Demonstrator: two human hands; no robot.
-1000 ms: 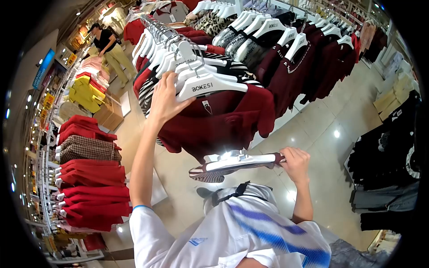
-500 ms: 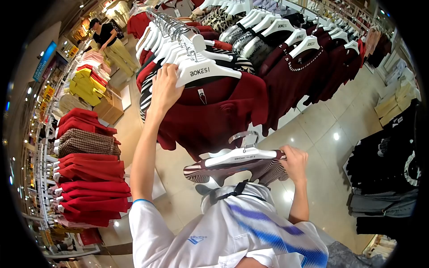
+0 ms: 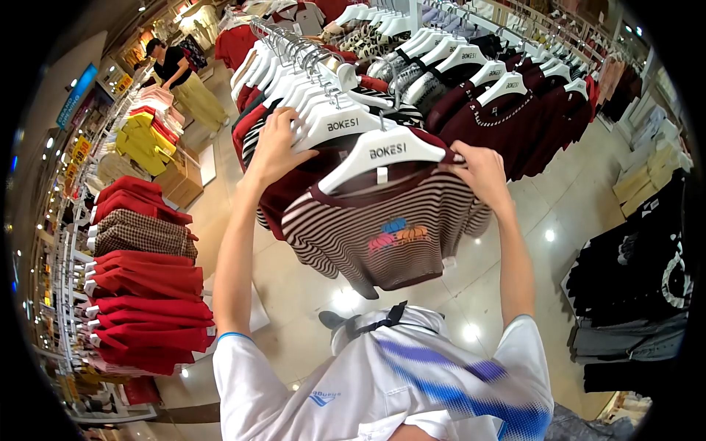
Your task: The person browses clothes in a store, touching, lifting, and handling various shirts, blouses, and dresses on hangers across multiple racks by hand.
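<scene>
A brown-and-cream striped sweater (image 3: 323,234) with a colourful print hangs from a white BOKESI hanger (image 3: 386,153) in front of me. My right hand (image 3: 479,173) pinches this hanger's right end with the sweater's shoulder. The hanger's hook is up close to the rack rail; whether it rests on the rail I cannot tell. My left hand (image 3: 279,147) is closed around the left end of another white hanger (image 3: 342,123), which carries a dark red top (image 3: 268,192) behind the striped one. The striped sweater partly covers that red top.
The metal rail (image 3: 287,40) is crowded with hangers. Maroon tops (image 3: 485,121) hang at the right. Red garments (image 3: 151,272) line a rack on the left, and black clothes (image 3: 632,257) stand on the right. A person (image 3: 176,77) in a black top is at the far left.
My right hand has lifted the striped sweater up and forward from near my waist to the rack, its front now facing me. My left hand stays at the hanging hangers.
</scene>
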